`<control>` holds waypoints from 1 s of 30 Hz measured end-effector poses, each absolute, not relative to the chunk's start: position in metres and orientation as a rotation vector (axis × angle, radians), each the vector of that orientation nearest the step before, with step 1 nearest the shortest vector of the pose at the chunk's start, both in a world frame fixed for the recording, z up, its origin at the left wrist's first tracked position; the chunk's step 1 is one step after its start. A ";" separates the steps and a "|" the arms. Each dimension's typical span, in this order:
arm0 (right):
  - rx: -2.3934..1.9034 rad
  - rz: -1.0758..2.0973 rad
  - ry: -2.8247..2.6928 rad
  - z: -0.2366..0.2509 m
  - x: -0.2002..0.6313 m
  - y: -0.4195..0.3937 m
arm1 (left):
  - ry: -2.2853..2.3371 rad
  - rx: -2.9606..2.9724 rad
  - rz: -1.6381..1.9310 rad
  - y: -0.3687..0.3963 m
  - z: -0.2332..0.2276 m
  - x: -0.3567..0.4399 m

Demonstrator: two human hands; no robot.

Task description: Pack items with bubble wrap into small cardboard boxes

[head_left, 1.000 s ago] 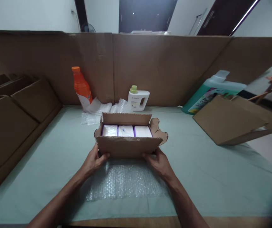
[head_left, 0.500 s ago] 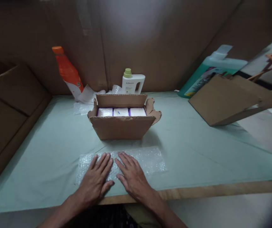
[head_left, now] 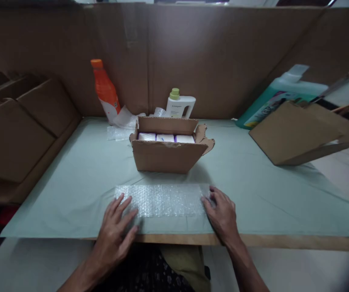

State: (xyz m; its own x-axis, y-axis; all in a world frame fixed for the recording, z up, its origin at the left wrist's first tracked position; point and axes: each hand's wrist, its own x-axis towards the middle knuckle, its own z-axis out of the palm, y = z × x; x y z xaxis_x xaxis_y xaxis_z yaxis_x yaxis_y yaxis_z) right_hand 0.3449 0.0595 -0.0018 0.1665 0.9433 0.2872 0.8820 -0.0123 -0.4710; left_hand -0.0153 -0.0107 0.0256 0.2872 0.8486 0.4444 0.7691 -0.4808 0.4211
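A sheet of bubble wrap (head_left: 162, 200) lies flat near the front edge of the pale green table (head_left: 71, 178). My left hand (head_left: 115, 225) rests palm down on its left end, fingers spread. At the sheet's right end, my right hand (head_left: 222, 213) lies flat with its fingertips on the edge. Neither hand holds anything. Behind the sheet stands an open cardboard box (head_left: 169, 152) with three white packs (head_left: 165, 138) side by side inside.
An orange bottle (head_left: 104, 91) and a white jug with a green cap (head_left: 179, 106) stand at the back by crumpled plastic (head_left: 122, 123). A teal jug (head_left: 279, 98) leans behind a tilted cardboard box (head_left: 302, 132) on the right. Folded cardboard (head_left: 16, 134) is stacked left; a cardboard wall runs behind.
My hands left the box a second ago and came down onto the bubble wrap. Since half a second ago they have slid apart from the sheet's middle to its two ends.
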 end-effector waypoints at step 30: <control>-1.430 0.326 -2.219 0.011 0.239 0.042 | 1.948 1.862 0.282 0.048 0.026 -0.007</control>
